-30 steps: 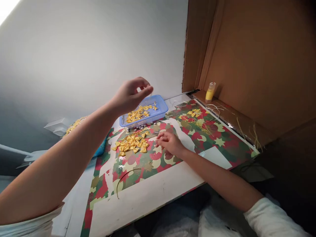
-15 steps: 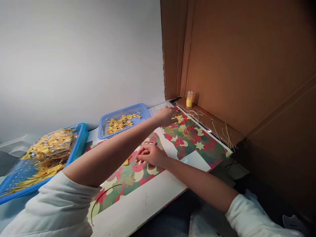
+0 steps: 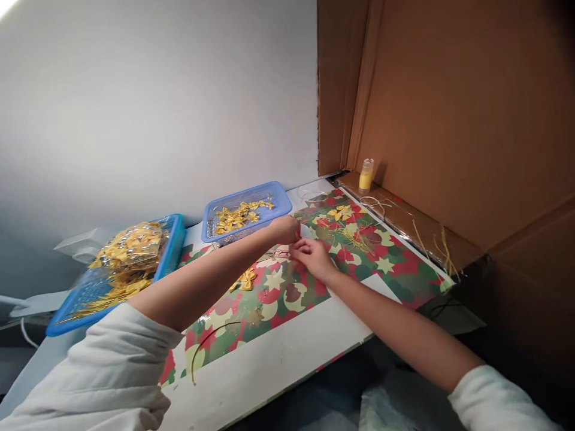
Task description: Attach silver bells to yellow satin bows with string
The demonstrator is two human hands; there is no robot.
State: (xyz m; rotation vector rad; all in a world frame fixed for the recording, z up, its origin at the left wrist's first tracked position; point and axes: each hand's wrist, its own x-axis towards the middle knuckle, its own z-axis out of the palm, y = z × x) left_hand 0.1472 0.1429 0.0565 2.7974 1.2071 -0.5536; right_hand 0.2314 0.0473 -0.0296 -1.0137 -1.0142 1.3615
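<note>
My left hand [image 3: 286, 228] and my right hand [image 3: 309, 255] meet over the red-and-green patterned sheet [image 3: 381, 257] in the middle of the table. Fingers of both are pinched together at one spot; whatever is between them is too small to make out. Just left of my hands lie yellow ribbon bows [image 3: 245, 279], partly hidden by my left forearm. Behind my left hand stands a small blue basket [image 3: 278, 197] with several yellow bows in it.
A larger blue basket [image 3: 173, 245] with bagged yellow bows sits at the far left. A small yellow bottle [image 3: 366, 175] stands by the brown cardboard wall [image 3: 449, 120] on the right. Loose threads [image 3: 431, 239] lie along the wall. A curved wire [image 3: 202, 347] rests near the white table edge.
My left hand came down from above the small basket, reached out to the far bows by the wall, then drew back to join my right hand. The view swung about.
</note>
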